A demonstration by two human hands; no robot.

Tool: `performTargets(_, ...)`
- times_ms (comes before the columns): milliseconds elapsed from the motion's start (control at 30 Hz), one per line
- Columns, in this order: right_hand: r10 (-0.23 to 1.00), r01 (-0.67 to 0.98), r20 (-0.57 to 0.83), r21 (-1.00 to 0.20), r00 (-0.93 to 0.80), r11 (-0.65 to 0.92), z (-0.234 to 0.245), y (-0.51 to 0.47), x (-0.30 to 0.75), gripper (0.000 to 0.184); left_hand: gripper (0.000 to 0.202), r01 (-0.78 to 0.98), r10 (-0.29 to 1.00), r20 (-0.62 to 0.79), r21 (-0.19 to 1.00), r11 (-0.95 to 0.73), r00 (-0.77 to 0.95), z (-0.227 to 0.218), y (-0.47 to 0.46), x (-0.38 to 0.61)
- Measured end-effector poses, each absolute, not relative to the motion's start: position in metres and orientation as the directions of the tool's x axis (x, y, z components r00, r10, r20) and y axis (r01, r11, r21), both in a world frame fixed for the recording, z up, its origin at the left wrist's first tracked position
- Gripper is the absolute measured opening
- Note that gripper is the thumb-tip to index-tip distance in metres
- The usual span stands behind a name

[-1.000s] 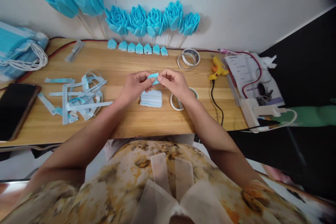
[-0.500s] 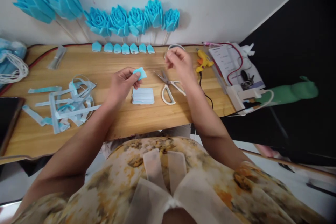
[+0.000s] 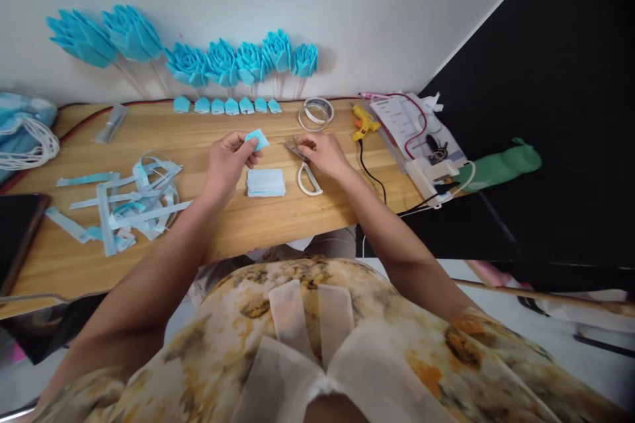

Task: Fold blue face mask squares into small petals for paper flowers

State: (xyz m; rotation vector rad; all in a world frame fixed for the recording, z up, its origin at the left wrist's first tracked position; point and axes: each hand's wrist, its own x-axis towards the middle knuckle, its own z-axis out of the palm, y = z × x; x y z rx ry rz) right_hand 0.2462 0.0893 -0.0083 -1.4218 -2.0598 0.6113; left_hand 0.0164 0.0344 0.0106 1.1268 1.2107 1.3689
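My left hand (image 3: 232, 157) pinches a small folded piece of light-blue fabric (image 3: 257, 139) between thumb and fingers, just above the table. Right in front of it lies a stack of pale-blue folded pieces (image 3: 266, 183). My right hand (image 3: 321, 153) is curled over the middle of a pair of scissors with white handles (image 3: 309, 180), fingers closed around the part by the pivot. One handle loop and the blade tips show; the other loop is hidden beneath the hand. Behind the hands stands a row of small folded blue petals (image 3: 231, 106).
Blue fabric flowers on sticks (image 3: 222, 63) lean against the wall. Cut strips (image 3: 143, 195) lie heaped at left. Tape rolls (image 3: 316, 114), a yellow glue gun (image 3: 364, 123) with its cord, and a white power strip (image 3: 427, 178) are at right. A dark tablet-like object (image 3: 20, 231) sits far left.
My right hand has come down from beside the tape rolls onto the scissors. My left hand keeps its hold on the blue piece. The camera view has shifted somewhat.
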Motion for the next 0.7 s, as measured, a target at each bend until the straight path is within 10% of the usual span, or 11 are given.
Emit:
performTargets(233,0.928,0.789,0.218,-0.489,-0.302,0.371,-0.019,0.093,0.232,0.016,0.018,-0.11,0.992,0.052,0.992,-0.065,-0.116,0.008,0.035,0.016)
performTargets(700,0.98,0.364,0.19,-0.91,-0.055,0.197,-0.026,0.085,0.235,0.02,0.019,-0.187,0.997,-0.07,0.98,0.072,0.02,0.009,0.031,0.016)
